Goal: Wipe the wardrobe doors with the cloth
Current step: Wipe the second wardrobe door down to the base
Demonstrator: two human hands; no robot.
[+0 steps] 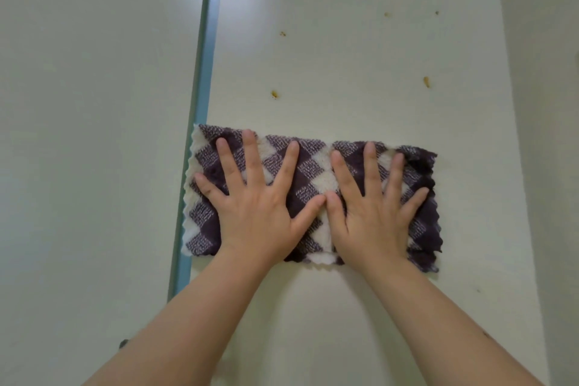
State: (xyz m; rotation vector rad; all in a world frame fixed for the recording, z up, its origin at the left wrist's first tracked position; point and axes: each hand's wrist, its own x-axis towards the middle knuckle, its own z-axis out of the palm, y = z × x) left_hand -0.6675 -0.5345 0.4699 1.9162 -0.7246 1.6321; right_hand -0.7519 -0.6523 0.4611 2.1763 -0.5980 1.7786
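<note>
A purple-and-white checked cloth (316, 178) lies flat against the pale wardrobe door (344, 72). My left hand (257, 204) presses on the cloth's left half with fingers straight and spread. On the right half my right hand (372, 207) presses the same way, and the two thumbs touch at the cloth's middle. Several small brown stains (274, 94) dot the door above the cloth, one of them (426, 81) toward the right.
A grey-blue vertical strip (203, 78) runs along the door's left edge, and the cloth's left end reaches it. Another pale door panel (94, 135) lies left of the strip. A pale wall (545, 135) borders the door on the right.
</note>
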